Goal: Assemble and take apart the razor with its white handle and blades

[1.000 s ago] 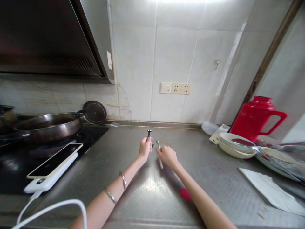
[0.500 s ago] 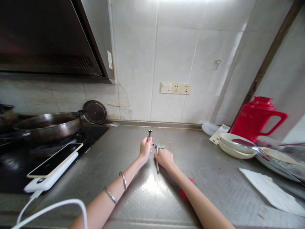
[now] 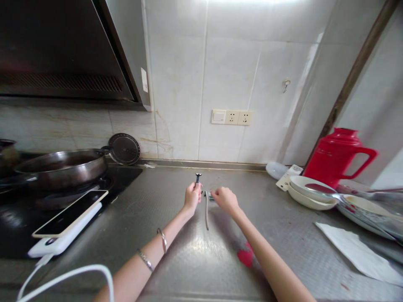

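Note:
My left hand (image 3: 192, 197) is closed around the handle of a small black tool (image 3: 198, 178) with a T-shaped shiny head, pointing away from me. My right hand (image 3: 225, 199) is curled shut a little to the right; what is inside its fingers is hidden. A thin beige-grey strip (image 3: 207, 214) lies lengthwise on the steel counter between the hands. Beside my right fingertips is a small greenish-grey piece (image 3: 211, 196). Under my right forearm shows a blurred red and grey thing (image 3: 245, 255), partly covered; I cannot tell whether it is linked to the hand.
To the left, a steel pan (image 3: 63, 167) stands on the black cooktop, with a phone on a white power bank (image 3: 71, 226) and its cable near me. At right are a red thermos jug (image 3: 335, 157), stacked bowls (image 3: 310, 201) and white paper (image 3: 359, 256). A wall outlet (image 3: 232, 117) is ahead.
My right hand has come off the strip and moved slightly right and up. The red thing under that forearm has shifted and blurred. My left hand keeps its hold.

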A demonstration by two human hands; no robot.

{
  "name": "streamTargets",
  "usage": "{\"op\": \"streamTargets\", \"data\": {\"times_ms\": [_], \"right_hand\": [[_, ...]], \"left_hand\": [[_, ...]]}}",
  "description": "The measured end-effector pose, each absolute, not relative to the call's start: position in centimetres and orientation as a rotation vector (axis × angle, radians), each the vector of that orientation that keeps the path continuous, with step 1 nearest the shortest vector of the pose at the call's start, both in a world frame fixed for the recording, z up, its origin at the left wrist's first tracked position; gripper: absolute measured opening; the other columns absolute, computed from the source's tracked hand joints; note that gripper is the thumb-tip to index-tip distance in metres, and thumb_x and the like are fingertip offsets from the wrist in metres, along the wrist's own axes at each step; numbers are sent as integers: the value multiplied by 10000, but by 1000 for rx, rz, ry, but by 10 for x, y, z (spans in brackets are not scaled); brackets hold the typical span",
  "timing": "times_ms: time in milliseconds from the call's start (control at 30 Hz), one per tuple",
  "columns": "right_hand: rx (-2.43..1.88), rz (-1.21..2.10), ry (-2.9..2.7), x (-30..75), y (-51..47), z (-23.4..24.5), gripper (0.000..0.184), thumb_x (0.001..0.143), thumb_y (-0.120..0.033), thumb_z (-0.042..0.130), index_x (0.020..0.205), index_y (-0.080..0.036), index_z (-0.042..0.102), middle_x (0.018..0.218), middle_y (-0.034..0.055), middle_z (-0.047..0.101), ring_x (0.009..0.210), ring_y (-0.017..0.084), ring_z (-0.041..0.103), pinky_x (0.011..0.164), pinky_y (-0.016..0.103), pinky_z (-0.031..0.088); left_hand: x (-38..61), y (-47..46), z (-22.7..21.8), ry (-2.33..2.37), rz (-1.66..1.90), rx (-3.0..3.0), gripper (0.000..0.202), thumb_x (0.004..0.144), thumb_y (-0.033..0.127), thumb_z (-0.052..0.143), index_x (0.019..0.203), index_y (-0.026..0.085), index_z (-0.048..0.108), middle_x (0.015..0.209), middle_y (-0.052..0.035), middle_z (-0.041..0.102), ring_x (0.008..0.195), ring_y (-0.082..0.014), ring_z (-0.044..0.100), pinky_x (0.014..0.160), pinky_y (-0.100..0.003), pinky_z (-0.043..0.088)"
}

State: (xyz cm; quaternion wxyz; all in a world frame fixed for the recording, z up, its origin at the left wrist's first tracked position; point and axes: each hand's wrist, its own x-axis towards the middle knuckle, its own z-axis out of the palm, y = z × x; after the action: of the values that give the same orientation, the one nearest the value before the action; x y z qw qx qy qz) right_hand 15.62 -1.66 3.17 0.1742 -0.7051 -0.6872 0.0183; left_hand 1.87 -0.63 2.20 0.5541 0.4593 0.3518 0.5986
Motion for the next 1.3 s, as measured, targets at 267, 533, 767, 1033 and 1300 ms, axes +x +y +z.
{"op": "streamTargets", "data": {"times_ms": [267, 533, 767, 1033, 1300], "right_hand": [[-1484, 270, -2137, 205, 26, 21, 268, 771, -322, 535, 899, -156, 702, 820, 63, 662, 707, 141, 579, 664, 226, 415], [-1444, 284, -2210, 205, 34, -2, 247, 780, -318, 547, 910, -180, 706, 915, 61, 642, 769, 138, 571, 728, 226, 413], [-1408, 285, -2243, 204, 35, -5, 181, 772, -270, 564, 847, -195, 711, 914, 60, 643, 789, 143, 572, 719, 218, 414], [-1432, 257, -2255, 201, 30, -1, 168, 780, -252, 556, 804, -203, 714, 840, 55, 677, 741, 149, 587, 684, 223, 416], [-1456, 240, -2260, 201, 29, 0, 179, 787, -266, 552, 793, -194, 715, 839, 65, 697, 759, 159, 604, 682, 222, 411]], "left_hand": [[19, -3, 17, 815, 1403, 1098, 264, 736, 418, 573, 733, 178, 463, 467, 106, 289, 337, -22, 230, 325, -150, 144], [20, -2, 12, 822, 1392, 1103, 276, 730, 428, 581, 730, 175, 471, 462, 107, 290, 332, -23, 233, 320, -153, 144], [21, -3, 12, 833, 1388, 1106, 290, 720, 443, 578, 723, 178, 461, 456, 111, 291, 331, -22, 238, 322, -151, 151], [20, -4, 13, 836, 1386, 1105, 277, 727, 432, 570, 749, 177, 464, 463, 113, 288, 336, -21, 239, 331, -154, 148], [20, -4, 12, 842, 1388, 1118, 288, 726, 444, 569, 746, 176, 467, 460, 113, 289, 335, -24, 238, 331, -158, 150]]}}
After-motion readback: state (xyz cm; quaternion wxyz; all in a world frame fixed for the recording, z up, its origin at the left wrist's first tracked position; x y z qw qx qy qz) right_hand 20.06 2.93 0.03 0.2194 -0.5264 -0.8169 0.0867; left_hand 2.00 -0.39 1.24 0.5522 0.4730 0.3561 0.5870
